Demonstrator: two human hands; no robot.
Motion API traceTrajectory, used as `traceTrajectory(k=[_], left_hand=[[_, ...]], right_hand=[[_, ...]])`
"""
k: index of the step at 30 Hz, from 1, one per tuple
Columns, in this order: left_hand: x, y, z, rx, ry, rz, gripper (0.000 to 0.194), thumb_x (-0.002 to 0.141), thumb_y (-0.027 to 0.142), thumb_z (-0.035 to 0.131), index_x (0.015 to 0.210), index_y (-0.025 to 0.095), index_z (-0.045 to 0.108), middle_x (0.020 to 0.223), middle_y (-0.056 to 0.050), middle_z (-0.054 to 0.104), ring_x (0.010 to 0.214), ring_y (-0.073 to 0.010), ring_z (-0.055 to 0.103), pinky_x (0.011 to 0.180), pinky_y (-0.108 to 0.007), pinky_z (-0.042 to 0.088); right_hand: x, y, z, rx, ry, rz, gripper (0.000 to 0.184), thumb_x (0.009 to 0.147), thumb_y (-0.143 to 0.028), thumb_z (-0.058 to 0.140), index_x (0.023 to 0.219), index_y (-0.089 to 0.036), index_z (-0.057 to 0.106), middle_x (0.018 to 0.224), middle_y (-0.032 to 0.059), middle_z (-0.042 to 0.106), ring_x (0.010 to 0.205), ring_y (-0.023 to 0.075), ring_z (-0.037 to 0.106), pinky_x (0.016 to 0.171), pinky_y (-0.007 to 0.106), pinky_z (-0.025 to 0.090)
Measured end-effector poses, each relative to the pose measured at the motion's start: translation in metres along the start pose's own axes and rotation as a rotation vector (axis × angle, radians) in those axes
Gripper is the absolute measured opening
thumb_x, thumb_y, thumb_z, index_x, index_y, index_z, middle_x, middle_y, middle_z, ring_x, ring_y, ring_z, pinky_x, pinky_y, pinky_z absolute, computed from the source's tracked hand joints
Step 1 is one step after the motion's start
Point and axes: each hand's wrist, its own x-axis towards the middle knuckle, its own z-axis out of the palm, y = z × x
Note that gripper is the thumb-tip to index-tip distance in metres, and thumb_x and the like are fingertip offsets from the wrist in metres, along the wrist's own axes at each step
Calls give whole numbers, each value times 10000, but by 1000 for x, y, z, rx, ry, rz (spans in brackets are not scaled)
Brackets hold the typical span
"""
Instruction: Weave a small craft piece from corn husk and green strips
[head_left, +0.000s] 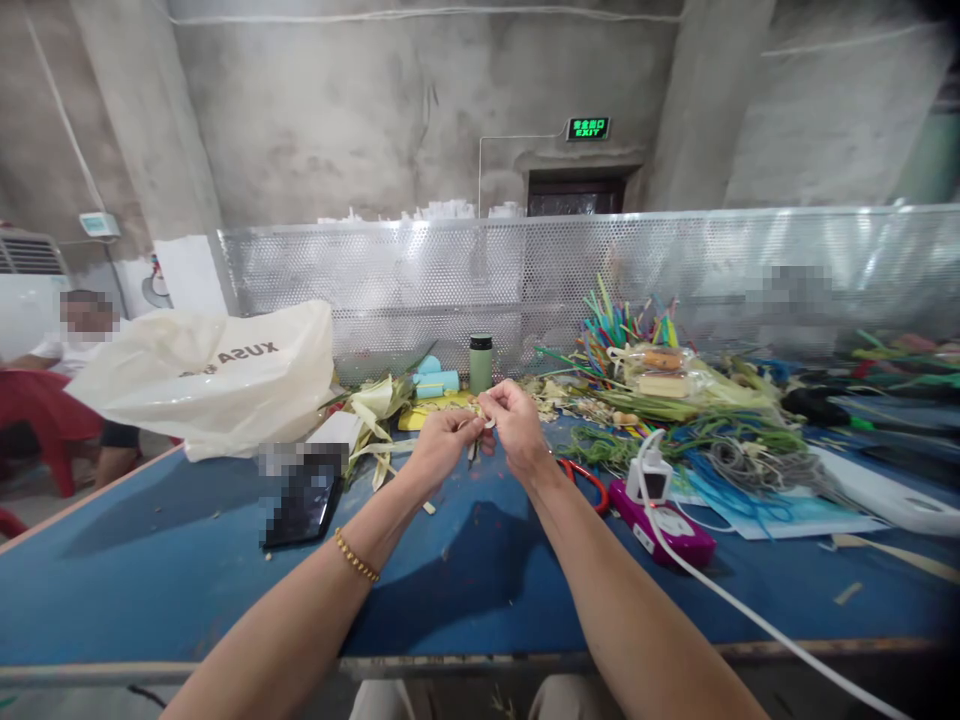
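Note:
My left hand (pixel 441 442) and my right hand (pixel 517 425) meet above the middle of the blue table (pixel 457 610). Both are closed in a pinch on a small pale strip (pixel 490 424), which looks like plant husk; the fingers hide much of it. A short dark end hangs below the left fingertips, too small to make out. Just left of my hands lie pale, leafy husks (pixel 379 405). Behind them is a yellow piece (pixel 429 413), flat on the table. Red scissor-like handles (pixel 592 483) lie beside my right wrist.
A green bottle (pixel 481 365) stands behind my hands. To the left are a phone (pixel 301 505) and a large plastic bag (pixel 217 375). At right sit a purple power strip (pixel 675 530) with a white cable, and tangled cords (pixel 750 460). A person sits far left.

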Motion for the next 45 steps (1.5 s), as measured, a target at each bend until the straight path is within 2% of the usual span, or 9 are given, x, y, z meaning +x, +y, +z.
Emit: traceTrajectory(k=[5, 9, 12, 19, 25, 31, 35, 39, 45], left_hand=[[0, -3, 2, -101, 6, -74, 368, 764, 474, 662, 660, 121, 675, 629, -66, 662, 585, -156, 572, 599, -270, 418], [2, -6, -6, -331, -89, -192, 514, 760, 596, 622, 833, 93, 699, 726, -122, 704, 649, -197, 630, 659, -312, 453], [4, -4, -14, -396, -112, -223, 579, 772, 629, 590, 922, 80, 695, 774, -150, 716, 698, -216, 654, 687, -318, 448], [3, 0, -15, -355, -118, -239, 419, 743, 500, 691, 859, 97, 699, 729, -105, 696, 644, -176, 618, 631, -287, 415], [3, -11, -8, -214, -23, -179, 392, 749, 442, 698, 551, 111, 626, 514, -14, 528, 476, -77, 400, 509, -251, 261], [2, -12, -3, -374, 10, -249, 187, 660, 265, 753, 613, 100, 677, 555, -18, 548, 520, -82, 402, 535, -253, 270], [2, -9, -2, -402, -4, -264, 190, 635, 257, 763, 647, 80, 696, 576, -30, 560, 534, -84, 415, 540, -245, 293], [1, -9, 0, -475, -28, -289, 219, 629, 289, 771, 679, 90, 696, 579, -20, 550, 525, -97, 437, 528, -247, 318], [0, -12, 4, -465, 16, -261, 174, 637, 213, 772, 702, 60, 721, 600, -35, 584, 531, -72, 420, 540, -228, 290]], right_hand=[[3, 1, -5, 10, -42, 18, 345, 672, -448, 706, 708, -237, 435, 473, -90, 453, 292, 84, 360, 282, 237, 275], [7, 0, -11, -24, -108, 13, 365, 649, -487, 724, 688, -217, 481, 480, -72, 499, 332, 76, 385, 332, 230, 311], [9, 0, -13, -16, -114, -22, 363, 644, -488, 732, 683, -205, 508, 521, -57, 541, 368, 76, 407, 365, 234, 340], [8, -1, -13, -7, -175, -1, 360, 674, -510, 713, 684, -208, 518, 499, -59, 520, 380, 101, 448, 399, 254, 374], [9, 2, -14, -52, -133, 14, 331, 650, -459, 728, 649, -193, 530, 512, -43, 532, 451, 107, 483, 467, 250, 377], [9, 4, -13, -61, -33, 34, 293, 594, -395, 736, 611, -173, 546, 492, -57, 495, 451, 73, 405, 452, 225, 310], [7, 4, -10, -92, -18, 13, 262, 607, -364, 720, 608, -168, 544, 485, -55, 497, 454, 69, 406, 448, 217, 307], [5, 5, -4, 0, 14, -27, 281, 621, -366, 719, 615, -184, 506, 454, -78, 453, 415, 59, 379, 426, 212, 295], [7, 11, -3, 15, 30, -57, 289, 628, -392, 719, 628, -189, 512, 458, -80, 450, 397, 62, 375, 411, 215, 303]])
